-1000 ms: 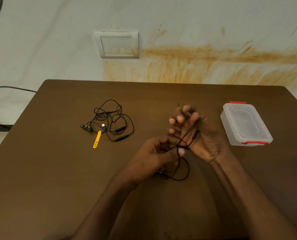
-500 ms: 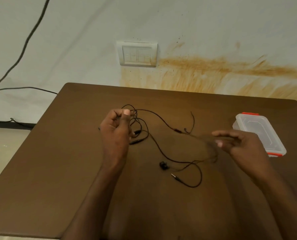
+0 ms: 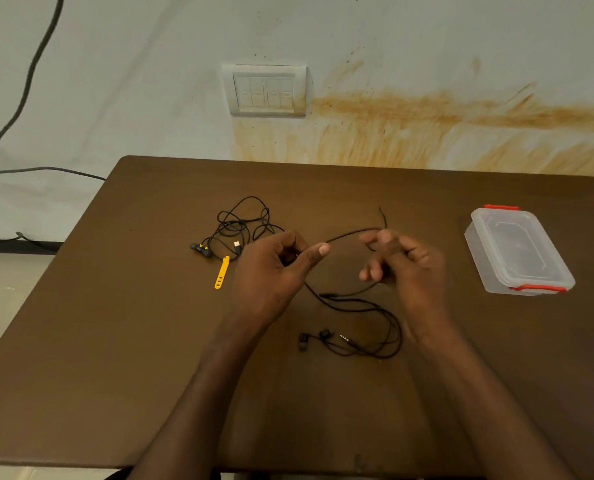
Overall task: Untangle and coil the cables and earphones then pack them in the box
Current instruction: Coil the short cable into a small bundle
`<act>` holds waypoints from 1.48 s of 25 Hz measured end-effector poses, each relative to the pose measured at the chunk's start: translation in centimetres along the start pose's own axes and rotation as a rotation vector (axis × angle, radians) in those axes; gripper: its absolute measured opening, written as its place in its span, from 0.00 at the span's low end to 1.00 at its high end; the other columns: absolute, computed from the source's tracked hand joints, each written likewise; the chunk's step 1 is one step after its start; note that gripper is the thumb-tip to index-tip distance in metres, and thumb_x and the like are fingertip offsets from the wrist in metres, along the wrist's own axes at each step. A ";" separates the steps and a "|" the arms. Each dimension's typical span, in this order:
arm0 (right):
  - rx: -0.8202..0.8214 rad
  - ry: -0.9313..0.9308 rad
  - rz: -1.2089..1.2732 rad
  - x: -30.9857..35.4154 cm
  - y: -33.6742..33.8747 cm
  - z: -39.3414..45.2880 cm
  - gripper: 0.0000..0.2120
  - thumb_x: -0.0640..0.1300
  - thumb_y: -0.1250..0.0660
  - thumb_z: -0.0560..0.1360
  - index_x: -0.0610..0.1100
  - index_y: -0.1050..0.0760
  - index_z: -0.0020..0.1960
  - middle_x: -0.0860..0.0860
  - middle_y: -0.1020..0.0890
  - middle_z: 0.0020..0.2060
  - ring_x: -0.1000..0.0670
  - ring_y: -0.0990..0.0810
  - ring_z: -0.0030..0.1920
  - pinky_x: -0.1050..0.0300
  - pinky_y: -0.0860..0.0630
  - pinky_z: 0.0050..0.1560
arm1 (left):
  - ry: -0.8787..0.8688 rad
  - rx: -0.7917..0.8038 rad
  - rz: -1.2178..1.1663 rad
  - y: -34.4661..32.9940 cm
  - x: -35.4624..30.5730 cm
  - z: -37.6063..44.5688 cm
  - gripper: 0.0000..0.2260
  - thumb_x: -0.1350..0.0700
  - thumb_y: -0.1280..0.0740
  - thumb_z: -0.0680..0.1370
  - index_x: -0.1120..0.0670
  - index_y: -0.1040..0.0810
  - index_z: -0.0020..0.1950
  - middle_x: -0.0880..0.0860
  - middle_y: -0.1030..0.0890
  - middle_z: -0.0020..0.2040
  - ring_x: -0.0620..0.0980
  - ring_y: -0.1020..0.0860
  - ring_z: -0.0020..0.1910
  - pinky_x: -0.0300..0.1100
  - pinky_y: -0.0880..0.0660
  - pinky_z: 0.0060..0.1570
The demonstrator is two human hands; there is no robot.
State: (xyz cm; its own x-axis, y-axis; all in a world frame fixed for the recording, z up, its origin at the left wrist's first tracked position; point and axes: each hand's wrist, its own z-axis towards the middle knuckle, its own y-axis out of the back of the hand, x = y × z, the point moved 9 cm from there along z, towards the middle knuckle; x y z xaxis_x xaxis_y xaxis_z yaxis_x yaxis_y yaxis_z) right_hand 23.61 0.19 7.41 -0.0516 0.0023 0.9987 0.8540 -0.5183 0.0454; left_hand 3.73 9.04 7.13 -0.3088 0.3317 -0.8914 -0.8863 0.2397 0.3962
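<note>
A black wired earphone lies in the middle of the brown table, its two earbuds and jack plug near me and its cord looping up between my hands. My left hand pinches one stretch of that cord between thumb and fingers. My right hand has the cord running through its curled fingers. A second black tangle with yellow-marked earbuds and a white plug lies to the left, untouched. The clear plastic box with red clips stands closed at the right.
A yellow cable tie lies beside the left tangle. A switch plate is on the stained wall behind the table. A grey wire runs down the wall at the left.
My left hand has come in from the left tangle toward the middle, and both hands are now close together on the earphone cord. Both earbuds now rest together near the jack.
</note>
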 end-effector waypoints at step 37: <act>-0.641 0.221 -0.457 2.8 9.7 -0.6 0.08 0.43 0.35 0.80 0.42 0.18 0.53 0.49 0.17 0.46 0.56 0.20 0.47 0.56 0.19 0.52 | 0.108 0.133 -0.034 -1.0 -0.1 -0.1 0.17 0.47 0.32 0.83 0.54 0.18 0.38 0.51 0.28 0.25 0.46 0.31 0.25 0.43 0.30 0.31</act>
State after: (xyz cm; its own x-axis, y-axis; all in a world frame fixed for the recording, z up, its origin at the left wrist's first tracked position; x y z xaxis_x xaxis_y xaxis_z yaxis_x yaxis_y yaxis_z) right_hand 31.47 -5.32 10.61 -0.4809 0.1979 0.8542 0.2658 -0.8954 0.3571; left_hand 4.61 8.67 6.82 -0.3210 0.2227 -0.9205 -0.8459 0.3698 0.3844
